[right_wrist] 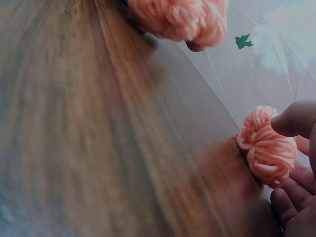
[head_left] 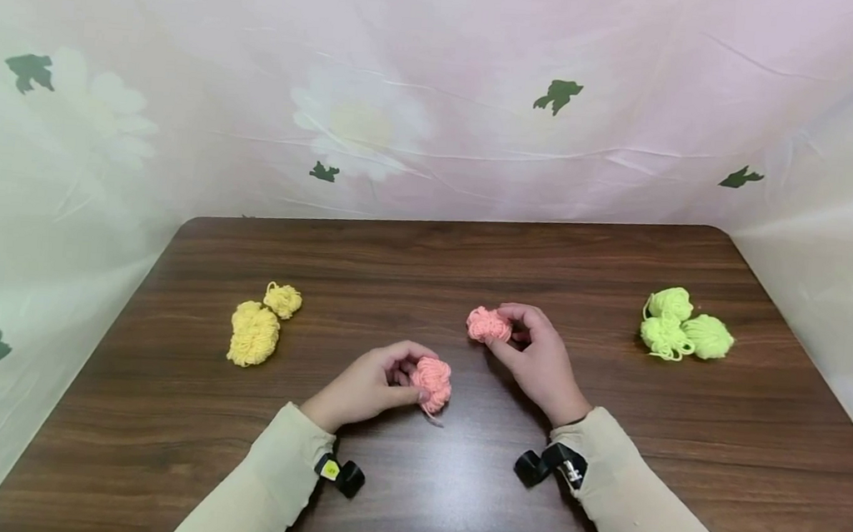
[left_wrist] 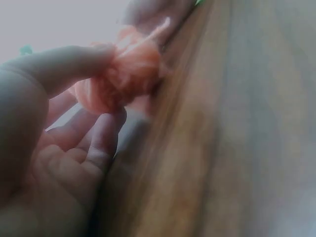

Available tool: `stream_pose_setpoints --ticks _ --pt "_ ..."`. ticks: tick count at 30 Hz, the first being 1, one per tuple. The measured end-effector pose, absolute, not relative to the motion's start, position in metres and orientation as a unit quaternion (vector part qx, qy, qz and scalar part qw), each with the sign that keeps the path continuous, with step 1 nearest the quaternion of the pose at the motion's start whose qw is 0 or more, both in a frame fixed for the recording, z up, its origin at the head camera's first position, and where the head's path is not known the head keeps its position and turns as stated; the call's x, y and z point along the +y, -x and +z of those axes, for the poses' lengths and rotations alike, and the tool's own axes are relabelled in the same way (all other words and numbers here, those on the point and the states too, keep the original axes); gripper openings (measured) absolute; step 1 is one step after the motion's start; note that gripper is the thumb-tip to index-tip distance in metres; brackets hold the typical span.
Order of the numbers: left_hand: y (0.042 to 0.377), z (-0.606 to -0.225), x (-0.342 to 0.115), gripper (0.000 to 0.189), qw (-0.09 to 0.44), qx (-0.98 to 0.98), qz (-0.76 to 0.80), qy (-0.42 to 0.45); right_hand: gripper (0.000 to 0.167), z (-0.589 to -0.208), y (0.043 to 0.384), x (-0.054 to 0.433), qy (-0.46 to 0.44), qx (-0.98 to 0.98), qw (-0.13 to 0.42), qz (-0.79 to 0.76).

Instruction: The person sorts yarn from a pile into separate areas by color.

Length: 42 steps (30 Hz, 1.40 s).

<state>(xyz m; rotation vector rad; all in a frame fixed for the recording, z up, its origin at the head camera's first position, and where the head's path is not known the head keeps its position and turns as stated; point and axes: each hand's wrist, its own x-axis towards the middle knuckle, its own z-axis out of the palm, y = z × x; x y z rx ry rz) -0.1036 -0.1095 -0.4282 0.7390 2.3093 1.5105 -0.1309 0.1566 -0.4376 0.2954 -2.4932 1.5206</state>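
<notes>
My left hand (head_left: 375, 383) pinches a small pink ball of yarn (head_left: 432, 382) between thumb and fingers, near the middle of the table. A loose strand hangs from this ball toward the front. Slightly farther back and to the right, my right hand (head_left: 535, 360) grips a second pink yarn ball (head_left: 489, 325) by its right side. In the right wrist view that second ball (right_wrist: 269, 148) shows bundled loops, with the thumb on top and fingers beneath. The left wrist view is blurred, but the thumb and fingertips are on the first ball (left_wrist: 123, 74).
Two yellow yarn balls (head_left: 254, 334) lie on the left of the dark wooden table (head_left: 396, 272). Several light green yarn balls (head_left: 707, 336) sit together at the right. A pale flowered cloth (head_left: 440, 92) hangs behind the table and along its sides.
</notes>
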Motion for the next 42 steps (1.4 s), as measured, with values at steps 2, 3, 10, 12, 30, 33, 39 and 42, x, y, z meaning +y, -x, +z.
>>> stream_pose_setpoints --ticks 2,3,10,12,30,33,39,42 --pt "0.106 -0.429 -0.110 0.040 0.128 0.800 0.529 -0.253 0.036 -0.438 0.131 0.156 -0.101 -0.845 0.103 0.514" --pt "0.108 -0.430 -0.110 0.040 0.121 0.800 0.531 -0.252 0.035 -0.438 0.131 0.156 -0.102 -0.845 0.103 0.514" --pt "0.117 -0.432 -0.110 0.043 0.090 0.807 0.533 -0.240 0.033 -0.439 0.131 0.156 -0.106 -0.843 0.107 0.516" --pt "0.120 -0.433 -0.109 0.044 0.083 0.809 0.534 -0.233 0.033 -0.439 0.132 0.156 -0.106 -0.844 0.109 0.515" --pt "0.144 -0.433 -0.090 0.039 0.040 0.822 0.540 -0.174 0.028 -0.439 0.132 0.157 -0.115 -0.846 0.114 0.508" --pt "0.146 -0.433 -0.087 0.041 0.032 0.825 0.537 -0.171 0.026 -0.439 0.133 0.157 -0.116 -0.847 0.112 0.507" --pt "0.150 -0.434 -0.081 0.043 0.012 0.835 0.524 -0.171 0.024 -0.438 0.132 0.156 -0.112 -0.849 0.105 0.506" --pt "0.152 -0.435 -0.078 0.043 0.006 0.838 0.518 -0.171 0.023 -0.437 0.132 0.156 -0.110 -0.850 0.104 0.505"
